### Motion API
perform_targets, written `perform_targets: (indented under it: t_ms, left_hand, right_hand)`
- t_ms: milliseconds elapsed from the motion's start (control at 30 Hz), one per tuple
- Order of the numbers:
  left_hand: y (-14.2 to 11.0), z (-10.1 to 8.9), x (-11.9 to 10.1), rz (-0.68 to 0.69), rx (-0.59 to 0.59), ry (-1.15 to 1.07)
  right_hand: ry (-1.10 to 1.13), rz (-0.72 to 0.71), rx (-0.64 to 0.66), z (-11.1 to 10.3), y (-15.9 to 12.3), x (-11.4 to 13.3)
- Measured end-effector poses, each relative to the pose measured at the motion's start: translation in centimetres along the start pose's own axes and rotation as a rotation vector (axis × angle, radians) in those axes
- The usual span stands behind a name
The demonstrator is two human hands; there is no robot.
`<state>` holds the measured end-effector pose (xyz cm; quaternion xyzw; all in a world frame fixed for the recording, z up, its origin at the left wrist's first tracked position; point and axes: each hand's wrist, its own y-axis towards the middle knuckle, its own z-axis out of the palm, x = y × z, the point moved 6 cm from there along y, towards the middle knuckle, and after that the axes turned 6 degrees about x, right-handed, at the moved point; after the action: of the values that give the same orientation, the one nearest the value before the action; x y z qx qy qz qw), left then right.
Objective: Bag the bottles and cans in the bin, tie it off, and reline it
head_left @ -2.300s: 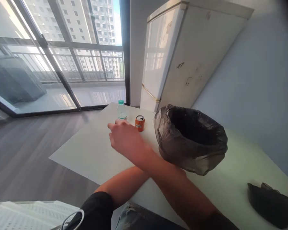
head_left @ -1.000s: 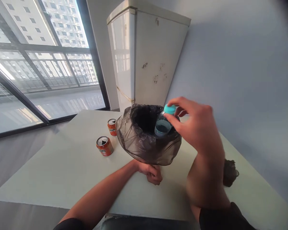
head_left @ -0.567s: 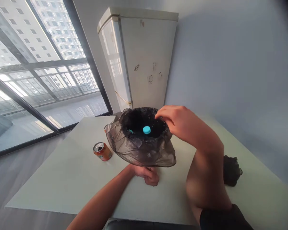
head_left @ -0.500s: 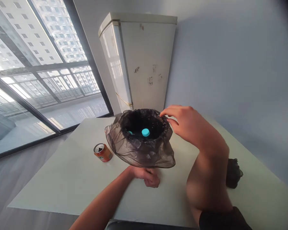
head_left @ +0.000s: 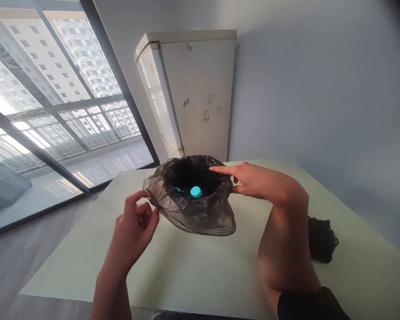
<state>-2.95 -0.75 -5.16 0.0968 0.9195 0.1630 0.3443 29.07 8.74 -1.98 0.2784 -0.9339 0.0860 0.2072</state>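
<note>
Left hand (head_left: 131, 227), thumb and forefinger apart, at the edge of a black bin liner (head_left: 195, 218). Already inside: a turquoise bottle cap (head_left: 196, 192); the liner's mouth remains open. Right hand (head_left: 253, 180) straddles the rim, grip unclear. Farther right, crumpled black plastic (head_left: 324, 240).

Marked white fridge (head_left: 198, 84), grey wall (head_left: 303, 98), glass door (head_left: 51, 108) — railing (head_left: 102, 125) beyond

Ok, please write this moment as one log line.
left hand: at left edge of black bag | right hand: at its right rim | blue cap: inside opening
</note>
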Motion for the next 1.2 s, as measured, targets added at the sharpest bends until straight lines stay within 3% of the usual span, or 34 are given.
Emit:
perform_targets:
  t_ms: [167,300,400,533,600,733,867,1100,1200]
  left_hand:
    - [3.1,0.6,1.5,0.066,0.228,0.248]
    - [4.9,-0.6,0.6,0.138,0.22,0.185]
    - [6.1,-3.3,-1.5,0.117,-0.006,0.027]
    - [7.5,-6.7,-2.1,-0.16,-0.422,-0.154]
    - [8.4,-6.9,-1.6,-0.229,-0.521,-0.233]
    - [9.8,-6.4,0.9,-0.196,-0.751,-0.471]
    - [11.0,-5.6,2.9,-0.132,-0.862,-0.648]
    - [12.7,-4.6,3.7,-0.087,-0.672,-0.817]
    - [12.7,-4.7,3.9,-0.04,-0.702,-0.879]
  right_hand:
    - [-0.111,0.052,-0.088,-0.9,0.0,0.0]
    - [-0.127,0.043,-0.192,-1.9,-0.6,0.6]
    - [-0.064,0.028,-0.355,-3.0,-1.2,1.7]
    - [0.113,0.075,-0.654,-4.7,-2.5,2.5]
    - [0.202,0.138,-0.785,-5.2,-3.2,2.1]
    - [0.296,0.256,-0.978,-5.8,-3.9,-0.3]
    - [0.321,0.368,-0.984,-5.8,-3.5,-2.7]
    - [0.297,0.372,-0.858,-5.3,-2.5,-3.5]
    - [0.42,0.25,-0.849,-5.2,-2.5,-3.4]
